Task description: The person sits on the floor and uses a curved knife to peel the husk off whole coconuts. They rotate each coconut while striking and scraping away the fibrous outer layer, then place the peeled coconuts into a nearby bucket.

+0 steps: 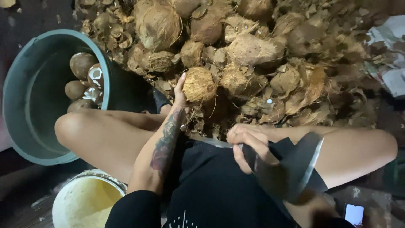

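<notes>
Dim scene, light falls from above on the middle; corners and left floor go near black. Coconut pile [253, 55] evenly lit, fibres soft. Cleaver blade [301, 162] motion-blurred, edge catches faint glare. Phone screen [353, 214] blown out white. Slight wide-angle stretch at edges.

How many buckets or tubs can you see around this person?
2: a large grey-green tub at the left with peeled coconuts inside, and a yellowish bucket at bottom left by the knee. Others may lie out of view.

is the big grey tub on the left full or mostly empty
Mostly empty. The grey tub holds only a handful of husked coconuts against its far side, and much of its inner wall and bottom shows bare.
</notes>
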